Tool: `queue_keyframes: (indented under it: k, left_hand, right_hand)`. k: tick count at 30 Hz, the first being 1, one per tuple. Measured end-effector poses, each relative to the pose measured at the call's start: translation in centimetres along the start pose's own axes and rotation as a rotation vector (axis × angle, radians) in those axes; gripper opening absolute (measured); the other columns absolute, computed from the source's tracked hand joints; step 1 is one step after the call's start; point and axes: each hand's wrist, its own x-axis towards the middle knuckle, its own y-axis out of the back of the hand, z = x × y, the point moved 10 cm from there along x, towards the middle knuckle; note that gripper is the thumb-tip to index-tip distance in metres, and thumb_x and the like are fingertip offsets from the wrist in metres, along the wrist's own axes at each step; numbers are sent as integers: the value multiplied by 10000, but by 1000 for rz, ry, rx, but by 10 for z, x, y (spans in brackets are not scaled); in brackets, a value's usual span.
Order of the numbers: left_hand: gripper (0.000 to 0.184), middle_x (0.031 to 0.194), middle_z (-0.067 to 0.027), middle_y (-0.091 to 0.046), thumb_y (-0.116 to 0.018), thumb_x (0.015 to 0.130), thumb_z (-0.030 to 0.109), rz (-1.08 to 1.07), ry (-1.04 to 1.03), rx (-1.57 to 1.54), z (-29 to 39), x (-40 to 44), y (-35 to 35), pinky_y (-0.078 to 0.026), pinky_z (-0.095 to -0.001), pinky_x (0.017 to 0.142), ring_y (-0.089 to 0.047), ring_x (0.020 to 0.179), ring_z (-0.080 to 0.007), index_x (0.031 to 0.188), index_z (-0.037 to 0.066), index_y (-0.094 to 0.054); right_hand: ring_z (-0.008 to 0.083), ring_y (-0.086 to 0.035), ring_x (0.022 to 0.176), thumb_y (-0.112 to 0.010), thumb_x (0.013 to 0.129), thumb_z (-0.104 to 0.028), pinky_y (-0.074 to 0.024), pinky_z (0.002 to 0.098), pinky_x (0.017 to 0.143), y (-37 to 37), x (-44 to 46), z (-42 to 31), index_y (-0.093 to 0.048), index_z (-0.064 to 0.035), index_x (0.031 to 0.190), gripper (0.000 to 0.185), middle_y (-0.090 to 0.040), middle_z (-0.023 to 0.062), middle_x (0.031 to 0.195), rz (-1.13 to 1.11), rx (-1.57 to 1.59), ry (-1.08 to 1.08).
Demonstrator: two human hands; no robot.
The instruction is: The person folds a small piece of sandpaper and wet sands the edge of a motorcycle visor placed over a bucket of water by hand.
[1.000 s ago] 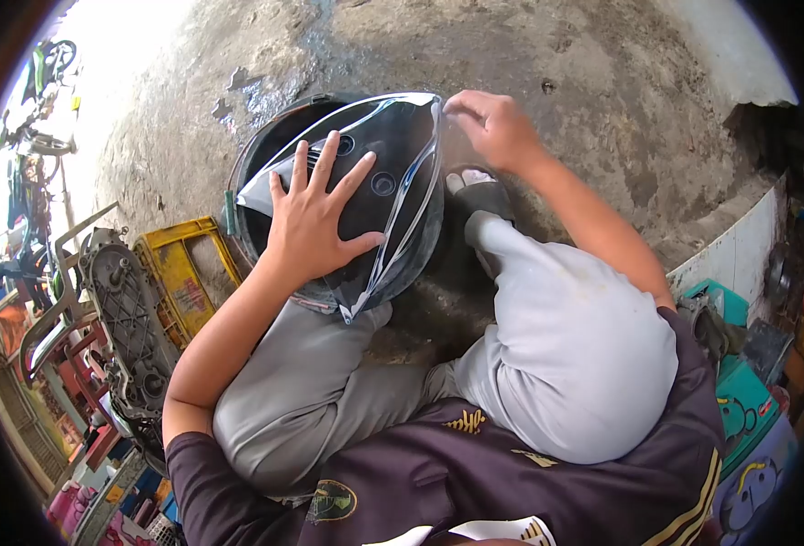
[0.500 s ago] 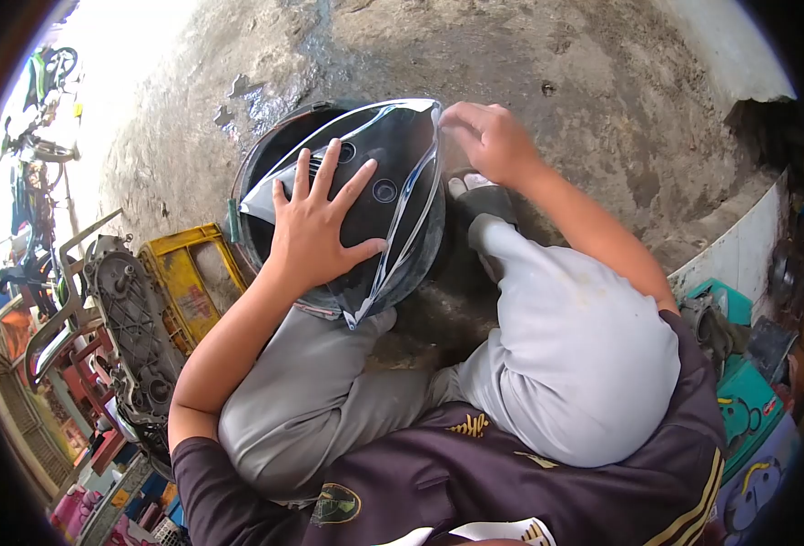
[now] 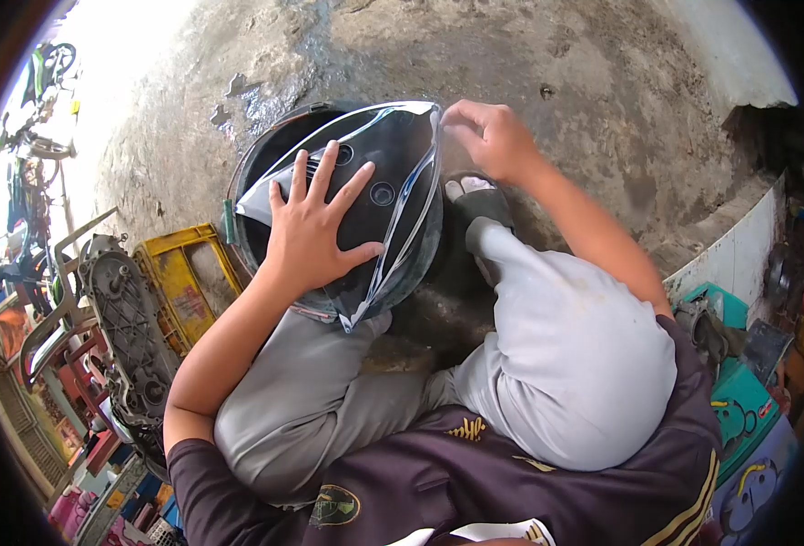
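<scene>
A glossy black panel (image 3: 352, 214) with pale, shiny edges and round recesses lies across the top of a round black tub (image 3: 427, 250). Flat on the panel rests my left hand (image 3: 306, 227), its fingers and thumb spread wide. My right hand (image 3: 493, 136) is closed at the panel's upper right corner, its curled fingertips touching the edge. Whatever may be between those fingers is hidden and slightly blurred.
Stained concrete floor (image 3: 547, 55) surrounds the tub, with a wet patch (image 3: 261, 102) beyond it. At left stand a yellow crate (image 3: 176, 296) and a grey metal engine cover (image 3: 129, 309). Teal cases (image 3: 738, 409) sit to the right. My knees flank the tub.
The view has shifted very slightly. My left hand stays flat on the panel, and my right hand remains at the same corner with hardly any movement.
</scene>
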Motion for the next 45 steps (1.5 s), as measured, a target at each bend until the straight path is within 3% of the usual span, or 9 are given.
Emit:
queue_keyframes:
  k: [2, 4, 11, 14, 16, 22, 28, 40, 45]
  left_hand:
    - [1072, 1796, -203, -225, -818, 790, 710, -37, 13, -4, 0, 0, -2, -289, -814, 1172, -213, 1619, -544, 1698, 317, -404]
    - [1060, 1793, -197, -236, -823, 787, 696, -19, 6, -11, 0, -1, -5, -300, -820, 1156, -233, 1610, -549, 1695, 345, -402]
    - [1053, 1786, -197, -253, -824, 783, 698, 20, 0, -27, -1, -1, -1, -311, -829, 1143, -251, 1599, -559, 1691, 373, -400]
    - [1044, 1784, -198, -256, -818, 788, 704, 21, -9, -5, -1, 0, -2, -306, -832, 1147, -246, 1599, -563, 1687, 370, -407]
    - [1039, 1784, -197, -257, -815, 790, 706, 19, -3, -14, -1, 0, -2, -304, -834, 1148, -244, 1599, -566, 1686, 369, -411]
    - [1024, 1784, -197, -255, -811, 795, 704, 7, 3, -17, -2, 0, -2, -299, -838, 1148, -239, 1597, -574, 1681, 370, -419]
    - [1029, 1788, -197, -245, -814, 791, 703, 14, 4, -17, -4, -2, -3, -299, -843, 1144, -246, 1592, -587, 1682, 379, -415]
    - [1064, 1795, -203, -219, -812, 791, 720, 2, 19, 12, -4, -1, -4, -291, -811, 1171, -255, 1589, -575, 1696, 351, -393]
    - [1054, 1795, -202, -216, -811, 801, 712, -9, 32, -3, -5, 0, -2, -295, -810, 1168, -254, 1588, -579, 1697, 348, -392]
  right_hand:
    - [311, -755, 835, -697, 985, -100, -569, 411, 764, 3, 0, -1, -745, -39, 1110, 147, -789, 172, 975, 27, 15, 31]
    - [320, -754, 837, -689, 987, -99, -565, 412, 758, 0, 0, 5, -743, -37, 1114, 151, -786, 179, 975, -18, -7, -77]
    - [321, -743, 800, -707, 977, -109, -558, 416, 732, -2, 3, 11, -740, -40, 1103, 148, -771, 188, 926, -5, -54, 12]
    - [302, -725, 762, -716, 976, -111, -552, 414, 723, 1, -2, 9, -734, -40, 1099, 143, -765, 176, 895, 60, 23, 14]
    - [279, -716, 754, -721, 983, -115, -551, 398, 730, 12, -3, 21, -731, -43, 1107, 143, -767, 163, 890, 121, 9, -145]
    - [192, -724, 838, -737, 998, -154, -561, 353, 801, 9, 10, 13, -741, -41, 1107, 157, -791, 97, 931, -21, -6, -127]
    - [255, -716, 765, -726, 984, -122, -545, 387, 737, 0, 9, 8, -751, -43, 1102, 144, -774, 160, 895, -43, 61, -95]
    - [289, -715, 742, -719, 991, -108, -549, 392, 724, 1, 18, 5, -745, -33, 1089, 126, -776, 175, 892, 31, 34, -17]
    - [224, -727, 806, -723, 992, -131, -555, 360, 761, -3, 14, 7, -747, -34, 1103, 149, -796, 135, 934, -22, -6, -53]
